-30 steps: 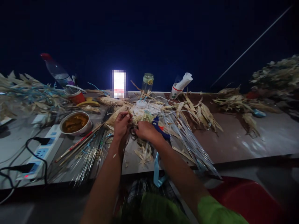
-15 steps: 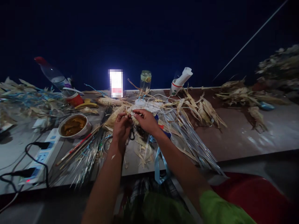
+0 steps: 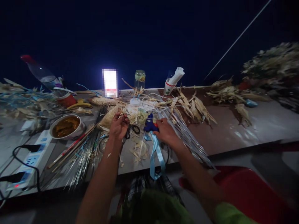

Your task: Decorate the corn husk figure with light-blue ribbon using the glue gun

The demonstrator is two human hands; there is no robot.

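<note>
My left hand [image 3: 119, 126] is closed, pinching a small pale piece like corn husk [image 3: 121, 114] between thumb and fingers. To its right, my right hand [image 3: 164, 130] has its fingers round a dark blue glue gun [image 3: 149, 123] with an orange-red trigger. The hand hides part of the gun's handle. A light-blue ribbon [image 3: 153, 158] hangs over the table edge below it. Black scissor handles [image 3: 135, 128] lie between both hands. Shredded husk [image 3: 138, 116] is heaped just beyond them.
A bowl of brown liquid [image 3: 67, 127], a power strip [image 3: 31, 161] with cables and a bundle of wires [image 3: 86, 161] lie left. Clear sticks [image 3: 191, 143] and dried husks [image 3: 198, 109] are right. A jar [image 3: 140, 80], a cup [image 3: 168, 87] and a glowing screen [image 3: 110, 82] stand behind.
My right hand has left the left hand's fingertips and moved right and down onto the glue gun. My left hand keeps its pinch, now turned more palm-up. The view has shifted slightly right.
</note>
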